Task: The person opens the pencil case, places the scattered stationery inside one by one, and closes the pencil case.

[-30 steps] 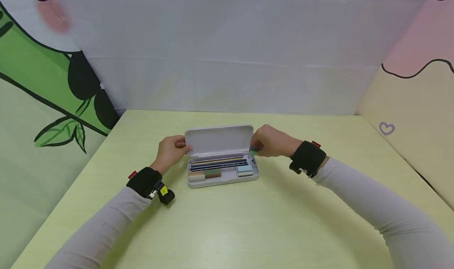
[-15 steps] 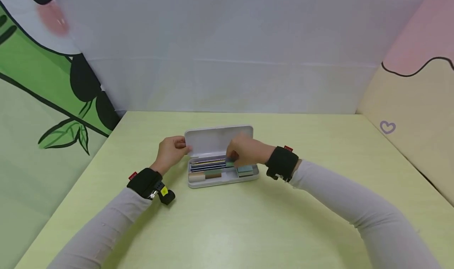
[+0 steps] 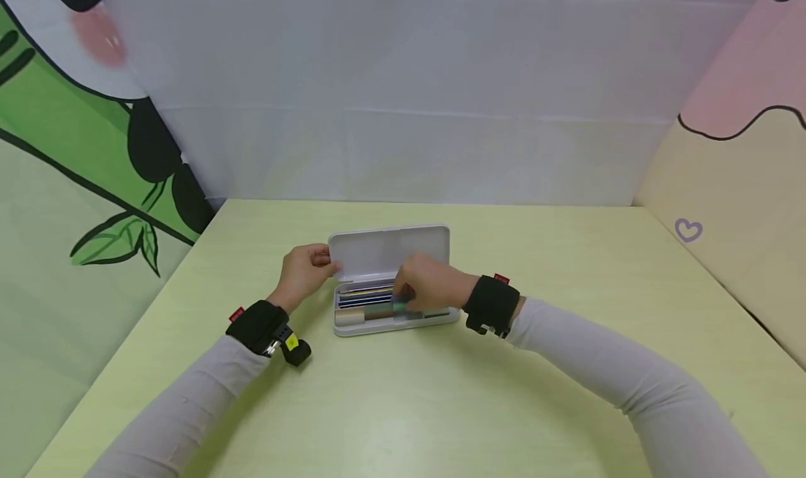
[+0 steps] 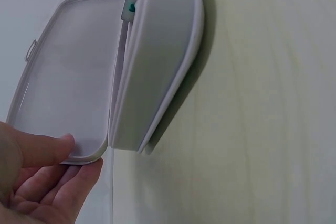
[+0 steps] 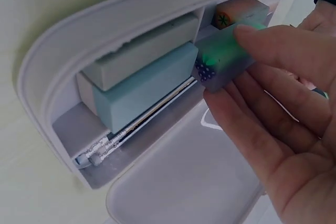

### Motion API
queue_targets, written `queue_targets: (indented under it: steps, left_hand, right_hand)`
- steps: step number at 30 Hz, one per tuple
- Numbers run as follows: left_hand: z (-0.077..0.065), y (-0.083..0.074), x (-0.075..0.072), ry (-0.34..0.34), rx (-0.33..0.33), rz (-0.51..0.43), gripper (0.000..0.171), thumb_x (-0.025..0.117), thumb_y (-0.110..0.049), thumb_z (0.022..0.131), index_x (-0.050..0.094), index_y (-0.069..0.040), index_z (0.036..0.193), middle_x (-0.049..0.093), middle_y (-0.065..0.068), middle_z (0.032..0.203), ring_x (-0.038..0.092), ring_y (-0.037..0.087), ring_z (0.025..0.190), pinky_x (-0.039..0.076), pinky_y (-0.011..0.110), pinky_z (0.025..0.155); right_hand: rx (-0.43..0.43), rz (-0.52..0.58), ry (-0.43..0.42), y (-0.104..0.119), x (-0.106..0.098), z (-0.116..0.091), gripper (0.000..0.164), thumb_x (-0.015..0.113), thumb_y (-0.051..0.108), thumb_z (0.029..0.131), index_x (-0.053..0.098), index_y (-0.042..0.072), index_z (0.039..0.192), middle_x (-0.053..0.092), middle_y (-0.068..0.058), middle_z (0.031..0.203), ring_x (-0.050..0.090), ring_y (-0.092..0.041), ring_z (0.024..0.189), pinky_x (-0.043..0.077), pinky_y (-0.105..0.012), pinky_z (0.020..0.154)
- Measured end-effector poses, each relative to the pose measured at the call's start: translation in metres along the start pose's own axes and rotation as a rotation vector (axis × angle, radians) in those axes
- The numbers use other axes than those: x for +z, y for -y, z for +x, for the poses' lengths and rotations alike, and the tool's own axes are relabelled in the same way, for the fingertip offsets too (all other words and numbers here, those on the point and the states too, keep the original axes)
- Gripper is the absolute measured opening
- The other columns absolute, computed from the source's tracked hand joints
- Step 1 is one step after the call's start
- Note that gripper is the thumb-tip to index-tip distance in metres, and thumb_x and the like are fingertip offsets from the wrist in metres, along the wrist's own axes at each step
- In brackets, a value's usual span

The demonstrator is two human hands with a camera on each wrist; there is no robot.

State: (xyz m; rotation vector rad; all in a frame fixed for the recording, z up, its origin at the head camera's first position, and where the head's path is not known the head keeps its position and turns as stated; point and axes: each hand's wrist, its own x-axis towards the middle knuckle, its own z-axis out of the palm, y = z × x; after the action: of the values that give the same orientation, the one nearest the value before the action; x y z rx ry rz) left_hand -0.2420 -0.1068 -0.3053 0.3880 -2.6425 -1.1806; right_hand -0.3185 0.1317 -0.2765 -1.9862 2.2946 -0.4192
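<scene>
A light grey pencil case [image 3: 378, 332] stands open on the table, its lid [image 3: 374, 252] raised at the back. My left hand [image 3: 302, 273] pinches the lid's left corner, thumb on the inner face and fingers behind in the left wrist view. Between thumb and fingers my right hand [image 3: 431, 282] holds a translucent green-and-blue eraser [image 5: 223, 59] with a dotted print, over the front compartment. Beside it in the right wrist view sit a light blue eraser [image 5: 149, 85], a grey-green eraser [image 5: 144, 45] and an orange-tinted eraser [image 5: 244, 10]. Several pencils [image 3: 365, 294] lie in the rear compartment.
A pale yellow-green table [image 3: 390, 408] carries the case. Behind it rises a white sheet [image 3: 403, 100], with patterned panels to the left and right. Black straps with small cameras [image 3: 294, 350] sit on both wrists.
My right hand has moved left from beside the lid's right edge, carrying the eraser, and lowered toward the case's front compartment. The left hand keeps its place on the lid.
</scene>
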Motion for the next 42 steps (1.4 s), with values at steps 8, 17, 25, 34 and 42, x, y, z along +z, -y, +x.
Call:
queue_targets:
  steps: [8,17,25,34,42]
  left_hand:
    - [-0.001,0.002,0.001,0.001,-0.012,-0.006,0.036,0.066,-0.01,0.09,0.062,0.004,0.122,0.069,0.025,0.112,0.068,0.035,0.105,0.058,0.031,0.078]
    - [0.001,0.004,0.001,-0.006,0.017,-0.009,0.035,0.066,-0.009,0.089,0.062,0.006,0.121,0.069,0.026,0.112,0.068,0.036,0.105,0.059,0.036,0.081]
    - [0.003,0.005,0.0,-0.008,0.022,-0.001,0.035,0.066,-0.009,0.09,0.062,0.006,0.122,0.069,0.026,0.111,0.068,0.036,0.104,0.059,0.035,0.08]
    - [0.002,0.003,0.0,-0.018,0.021,0.002,0.035,0.067,-0.008,0.088,0.063,0.005,0.121,0.07,0.025,0.109,0.069,0.035,0.102,0.058,0.03,0.076]
    - [0.003,0.004,0.001,-0.029,0.049,0.014,0.033,0.068,-0.007,0.086,0.065,0.006,0.117,0.071,0.025,0.107,0.069,0.035,0.101,0.058,0.029,0.074]
  right_hand:
    - [0.038,0.006,0.019,0.003,0.002,-0.001,0.008,0.073,-0.002,0.075,0.075,0.005,0.079,0.069,-0.003,0.071,0.047,-0.007,0.062,0.041,-0.015,0.058]
    - [0.024,-0.029,0.018,0.004,0.009,0.0,0.012,0.067,-0.007,0.074,0.072,0.003,0.072,0.053,0.001,0.061,0.035,-0.008,0.059,0.027,-0.015,0.054]
    - [0.067,-0.067,0.039,0.008,0.014,-0.001,0.011,0.067,-0.005,0.079,0.073,0.004,0.077,0.066,-0.005,0.072,0.04,-0.009,0.066,0.033,-0.016,0.059]
    - [0.052,-0.016,0.028,-0.003,0.011,-0.004,0.01,0.069,0.0,0.081,0.075,0.003,0.088,0.071,-0.005,0.079,0.048,-0.01,0.067,0.04,-0.018,0.063]
    - [0.281,0.117,-0.659,-0.047,-0.021,-0.033,0.025,0.073,0.013,0.084,0.071,-0.002,0.105,0.072,-0.017,0.099,0.07,-0.028,0.09,0.058,-0.032,0.082]
